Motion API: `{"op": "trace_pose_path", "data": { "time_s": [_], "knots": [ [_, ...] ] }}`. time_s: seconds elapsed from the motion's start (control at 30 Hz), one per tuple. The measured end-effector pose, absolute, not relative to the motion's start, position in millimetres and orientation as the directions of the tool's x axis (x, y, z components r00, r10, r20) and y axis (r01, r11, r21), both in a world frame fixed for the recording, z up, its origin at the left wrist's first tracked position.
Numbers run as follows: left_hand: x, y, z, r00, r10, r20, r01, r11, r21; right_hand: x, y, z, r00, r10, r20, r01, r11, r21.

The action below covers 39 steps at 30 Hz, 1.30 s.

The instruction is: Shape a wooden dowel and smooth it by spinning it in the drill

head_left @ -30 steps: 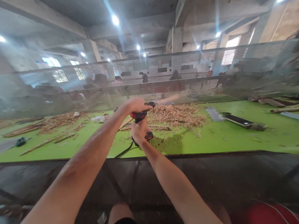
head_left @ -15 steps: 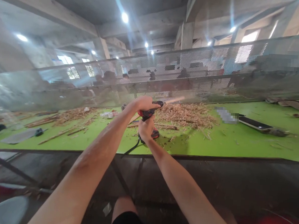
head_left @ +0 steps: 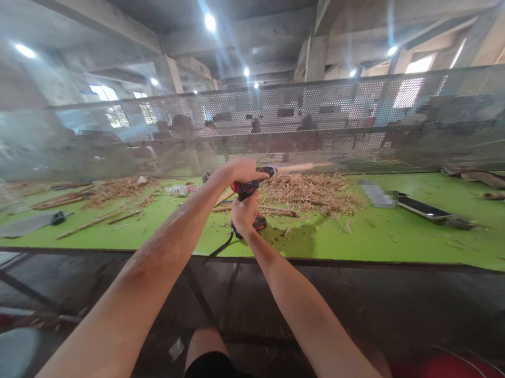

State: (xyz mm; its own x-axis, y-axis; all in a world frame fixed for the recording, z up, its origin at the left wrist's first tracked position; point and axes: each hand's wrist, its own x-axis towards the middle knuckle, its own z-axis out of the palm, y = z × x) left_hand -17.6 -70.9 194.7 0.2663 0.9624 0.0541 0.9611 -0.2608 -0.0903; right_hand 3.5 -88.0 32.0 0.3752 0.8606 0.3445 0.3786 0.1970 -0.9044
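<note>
Green is the colour of the counter [head_left: 402, 236] we are working over, and it is messy with bits of wood. Far over on the left, a flat grey blade with a dark handle [head_left: 26, 224] is lying near some long thin sticks [head_left: 90, 224], well apart from us. Next to those, a brown heap of scraps [head_left: 117, 188] is sitting by the mesh fence [head_left: 323, 125] at the back.

In the middle, we are holding a red and black power drill [head_left: 248, 190] up above the counter. Our left hand [head_left: 236, 172] is wrapping over its top, and our right hand [head_left: 245, 214] is closing tight around its handle lower down. Both hands are full; neither one is open. A pale wooden stick [head_left: 298, 168] is poking out of the drill's front, pointing to the right, and it looks blurry, so we think it is spinning. A black cord [head_left: 218, 249] is hanging down from the handle.

To do this well, we think we should be keeping both hands firm, holding the drill level, and keeping the cord away from the stick.

On the right, a big pile of shavings [head_left: 315, 192] is lying just under the stick. Farther right, a flat dark phone [head_left: 425, 208] is resting on the counter.
</note>
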Motion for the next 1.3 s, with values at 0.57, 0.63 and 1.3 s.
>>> {"op": "trace_pose_path", "data": {
  "time_s": [0.57,0.63,1.3],
  "knots": [
    [-24,-67,195,0.288,0.957,0.021,0.948,-0.282,-0.149,-2,-96,38,0.353,0.873,0.337,0.404,0.183,-0.896],
    [-23,-67,195,0.285,0.958,0.021,0.949,-0.279,-0.147,-3,-95,38,0.356,0.871,0.338,0.407,0.181,-0.895],
    [-20,-69,198,0.305,0.952,0.011,0.926,-0.293,-0.238,-7,-92,40,0.353,0.886,0.301,0.347,0.175,-0.921]
  ]
}}
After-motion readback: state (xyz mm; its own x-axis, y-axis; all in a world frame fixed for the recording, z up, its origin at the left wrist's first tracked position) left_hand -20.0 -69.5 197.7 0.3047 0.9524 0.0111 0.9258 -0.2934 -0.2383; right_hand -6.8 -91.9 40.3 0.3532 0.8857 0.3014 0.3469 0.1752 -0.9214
